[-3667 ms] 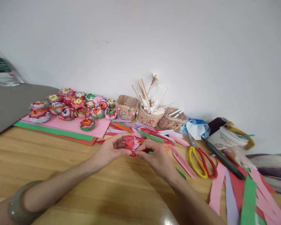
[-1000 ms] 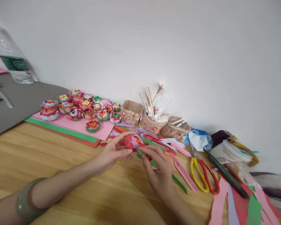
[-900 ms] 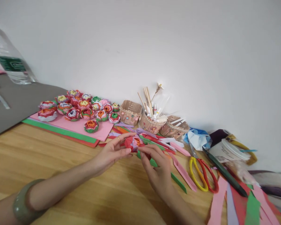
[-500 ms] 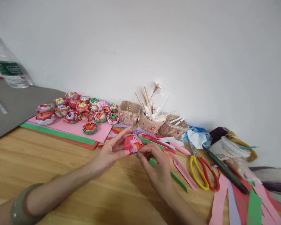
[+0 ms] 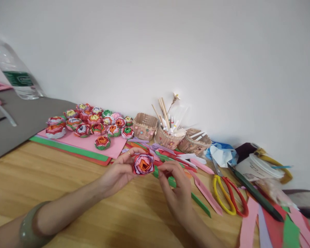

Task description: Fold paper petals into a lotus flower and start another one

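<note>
Showing face-on now, easier to check, paper flower [image 5: 144,164] sits clamped in left hand [image 5: 121,173]; right hand [image 5: 177,187] beside it, can't tell if pinching.

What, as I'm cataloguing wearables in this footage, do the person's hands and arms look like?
The left hand is ungloved, with a thin gold-coloured ring on one finger. A thick, rounded, grey-green bangle circles the left forearm. The right hand is ungloved too, with no jewellery visible. No sleeves show.
</note>
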`<move>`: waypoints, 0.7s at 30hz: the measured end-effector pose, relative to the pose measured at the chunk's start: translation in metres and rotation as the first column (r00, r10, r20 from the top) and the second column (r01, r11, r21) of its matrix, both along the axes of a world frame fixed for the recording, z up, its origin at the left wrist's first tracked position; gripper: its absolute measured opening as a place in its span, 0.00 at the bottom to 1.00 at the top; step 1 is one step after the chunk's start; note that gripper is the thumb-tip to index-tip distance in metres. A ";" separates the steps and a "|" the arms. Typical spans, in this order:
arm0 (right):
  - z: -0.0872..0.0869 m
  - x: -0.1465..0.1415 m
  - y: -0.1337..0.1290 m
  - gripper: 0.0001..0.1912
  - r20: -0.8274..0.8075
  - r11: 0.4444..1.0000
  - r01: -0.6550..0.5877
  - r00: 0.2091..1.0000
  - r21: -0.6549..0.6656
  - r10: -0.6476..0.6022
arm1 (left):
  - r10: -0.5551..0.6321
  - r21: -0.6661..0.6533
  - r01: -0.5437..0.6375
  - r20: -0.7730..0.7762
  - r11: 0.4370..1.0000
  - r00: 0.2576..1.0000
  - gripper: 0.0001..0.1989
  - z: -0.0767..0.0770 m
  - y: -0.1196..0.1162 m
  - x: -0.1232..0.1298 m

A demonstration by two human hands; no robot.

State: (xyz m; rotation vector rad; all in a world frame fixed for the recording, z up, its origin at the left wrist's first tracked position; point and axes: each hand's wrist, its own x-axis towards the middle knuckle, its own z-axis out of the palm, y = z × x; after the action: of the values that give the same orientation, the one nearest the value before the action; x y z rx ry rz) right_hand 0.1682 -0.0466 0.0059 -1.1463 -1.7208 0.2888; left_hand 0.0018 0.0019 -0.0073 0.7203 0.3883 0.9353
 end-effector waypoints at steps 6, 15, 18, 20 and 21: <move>-0.004 0.002 0.002 0.10 0.001 1.000 -0.007 1.000 -0.011 0.007 | -0.004 -0.011 0.005 0.050 1.000 0.999 0.26 -0.002 0.002 0.001; -0.002 -0.001 -0.002 0.09 0.080 0.996 -0.086 0.993 0.028 0.083 | 0.047 -0.033 -0.048 -0.019 0.998 0.999 0.30 -0.004 0.003 0.003; -0.004 -0.002 -0.004 0.10 0.128 0.992 -0.125 0.984 0.028 0.121 | 0.042 -0.057 -0.043 -0.026 0.997 0.999 0.34 -0.002 0.001 0.004; -0.006 -0.001 -0.004 0.10 0.130 0.993 -0.117 0.985 0.025 0.113 | 0.035 -0.069 -0.037 -0.031 0.997 0.999 0.35 -0.001 0.001 0.004; -0.006 -0.001 -0.003 0.11 0.118 0.994 -0.104 0.988 0.023 0.100 | 0.034 -0.072 -0.037 -0.037 0.997 0.999 0.35 0.000 0.001 0.004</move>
State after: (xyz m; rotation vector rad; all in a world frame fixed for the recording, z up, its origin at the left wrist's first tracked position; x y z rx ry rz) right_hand 0.1676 -0.0500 -0.0004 -1.0736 -1.8842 0.2629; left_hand 0.0058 0.0027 -0.0077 0.6660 0.4661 0.9378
